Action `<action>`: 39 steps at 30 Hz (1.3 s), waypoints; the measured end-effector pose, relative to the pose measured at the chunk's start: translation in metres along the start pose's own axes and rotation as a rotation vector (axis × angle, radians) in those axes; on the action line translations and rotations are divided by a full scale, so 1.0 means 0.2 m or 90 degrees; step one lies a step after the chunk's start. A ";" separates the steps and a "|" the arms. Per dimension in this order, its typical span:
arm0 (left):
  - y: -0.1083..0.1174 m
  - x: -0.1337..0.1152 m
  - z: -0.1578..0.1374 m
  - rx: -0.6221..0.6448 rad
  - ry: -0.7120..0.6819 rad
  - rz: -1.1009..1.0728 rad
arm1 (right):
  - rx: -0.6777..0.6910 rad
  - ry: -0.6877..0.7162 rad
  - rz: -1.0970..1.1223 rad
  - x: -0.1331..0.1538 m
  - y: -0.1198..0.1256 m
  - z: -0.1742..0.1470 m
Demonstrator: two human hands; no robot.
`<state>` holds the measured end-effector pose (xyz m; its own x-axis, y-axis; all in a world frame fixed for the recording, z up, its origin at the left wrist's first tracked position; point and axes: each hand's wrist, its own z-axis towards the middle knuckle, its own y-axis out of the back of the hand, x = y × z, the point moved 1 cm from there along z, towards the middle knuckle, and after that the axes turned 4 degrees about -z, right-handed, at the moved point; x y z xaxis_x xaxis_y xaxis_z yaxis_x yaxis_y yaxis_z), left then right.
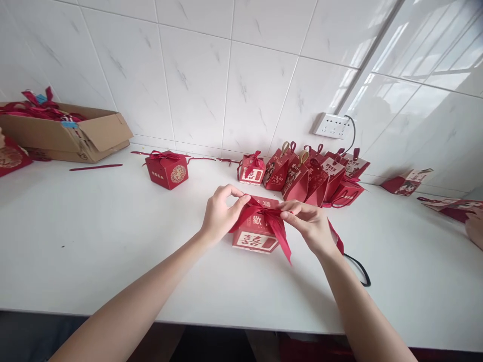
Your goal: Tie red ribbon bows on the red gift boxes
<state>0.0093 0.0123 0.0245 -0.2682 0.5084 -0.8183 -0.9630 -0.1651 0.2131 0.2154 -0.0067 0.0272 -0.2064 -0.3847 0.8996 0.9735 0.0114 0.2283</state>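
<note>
A red gift box with a white panel and Chinese characters stands on the white table in front of me. Across its top lies a red ribbon, knotted in the middle, with tails hanging down the front. My left hand pinches one loop of the bow at the box's left. At the right, my right hand is closed on the other loop, thumb against fingers. Part of the ribbon is hidden behind the fingers.
Finished red boxes with loop handles cluster by the tiled wall. Another bowed box stands left, near a cardboard carton of ribbons. A black cord lies right of my hand. Another person's hand shows at the right edge.
</note>
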 end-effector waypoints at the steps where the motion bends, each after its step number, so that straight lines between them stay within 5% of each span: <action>1: 0.00 0.00 0.00 0.000 0.001 -0.009 | 0.005 0.008 0.013 0.00 0.00 0.00; 4: 0.01 -0.02 0.02 0.028 0.029 -0.039 | -0.002 -0.036 0.052 -0.02 0.00 0.00; 9: 0.00 -0.01 0.02 0.125 0.194 -0.159 | 0.067 -0.231 0.098 -0.04 -0.02 0.01; 15: 0.00 0.01 0.05 0.236 0.320 -0.286 | 0.081 -0.252 0.129 -0.06 -0.01 0.02; 26: -0.03 0.05 0.04 0.185 0.333 -0.299 | -0.034 -0.310 0.161 -0.10 -0.07 0.02; 30: -0.02 0.05 0.04 0.156 0.262 -0.292 | -0.061 -0.310 0.229 -0.10 -0.07 0.02; 35: 0.00 0.07 0.06 0.092 0.127 -0.278 | -0.006 -0.219 0.299 -0.11 -0.06 0.02; 39: 0.00 0.09 0.07 0.085 0.130 -0.218 | 0.019 -0.270 0.294 -0.12 -0.07 0.03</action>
<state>0.0038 0.0323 0.0171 0.0663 0.3343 -0.9401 -0.9942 0.1024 -0.0337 0.2055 0.0076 0.0037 0.2078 0.0650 0.9760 0.9697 0.1174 -0.2143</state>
